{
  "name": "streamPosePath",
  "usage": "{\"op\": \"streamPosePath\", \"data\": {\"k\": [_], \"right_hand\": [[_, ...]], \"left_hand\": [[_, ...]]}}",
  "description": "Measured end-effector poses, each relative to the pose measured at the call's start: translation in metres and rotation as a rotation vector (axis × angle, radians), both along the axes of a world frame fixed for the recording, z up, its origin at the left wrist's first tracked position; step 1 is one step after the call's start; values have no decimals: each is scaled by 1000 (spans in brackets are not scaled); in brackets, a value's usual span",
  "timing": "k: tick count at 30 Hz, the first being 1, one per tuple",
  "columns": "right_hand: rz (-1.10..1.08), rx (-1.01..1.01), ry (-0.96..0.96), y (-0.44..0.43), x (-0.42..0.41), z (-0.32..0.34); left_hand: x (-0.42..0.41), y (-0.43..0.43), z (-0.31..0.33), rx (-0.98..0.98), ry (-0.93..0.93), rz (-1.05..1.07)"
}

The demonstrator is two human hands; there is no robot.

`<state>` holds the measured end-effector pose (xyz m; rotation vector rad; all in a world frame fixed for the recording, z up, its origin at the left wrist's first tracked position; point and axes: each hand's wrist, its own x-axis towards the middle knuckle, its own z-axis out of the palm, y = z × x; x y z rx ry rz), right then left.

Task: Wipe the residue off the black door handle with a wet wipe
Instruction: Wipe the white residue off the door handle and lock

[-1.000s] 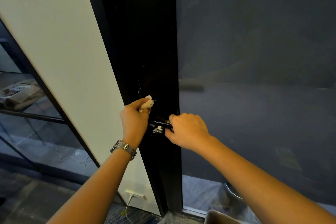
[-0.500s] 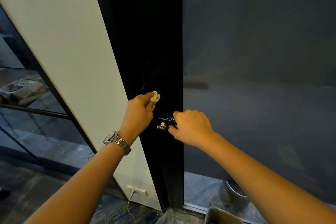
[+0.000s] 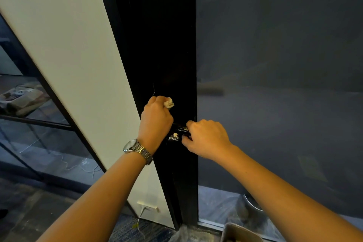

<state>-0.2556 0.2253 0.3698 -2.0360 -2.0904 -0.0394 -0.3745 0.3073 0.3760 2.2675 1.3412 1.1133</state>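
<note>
The black door handle runs level across the black door frame, with pale residue just below it. My right hand grips the handle's right end, fingers curled round it. My left hand is held in a fist just left of the handle and pinches a crumpled whitish wet wipe, which sticks out above the knuckles against the frame. A metal watch is on my left wrist. Much of the handle is hidden behind both hands.
A white wall panel slants at the left, with a socket and cable near the floor. Dark frosted glass fills the right. A grey bin stands at the bottom, right of the frame's foot.
My left hand with the wipe has shifted slightly up the frame and to the right. My right hand keeps its grip on the handle.
</note>
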Motion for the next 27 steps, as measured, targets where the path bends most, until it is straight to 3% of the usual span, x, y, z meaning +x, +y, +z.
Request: {"op": "streamPosePath", "data": {"k": [4, 10, 13, 18, 27], "right_hand": [[8, 3, 0, 0, 0, 0], [9, -18, -15, 2, 0, 1], [13, -23, -19, 1, 0, 2], [30, -22, -21, 0, -1, 2], [17, -10, -6, 1, -1, 1]], "left_hand": [[-13, 5, -2, -126, -48, 3], [-9, -3, 8, 90, 124, -63], [-10, 0, 8, 1, 99, -38], [2, 0, 17, -148, 241, 48], [-5, -6, 17, -280, 301, -24]]}}
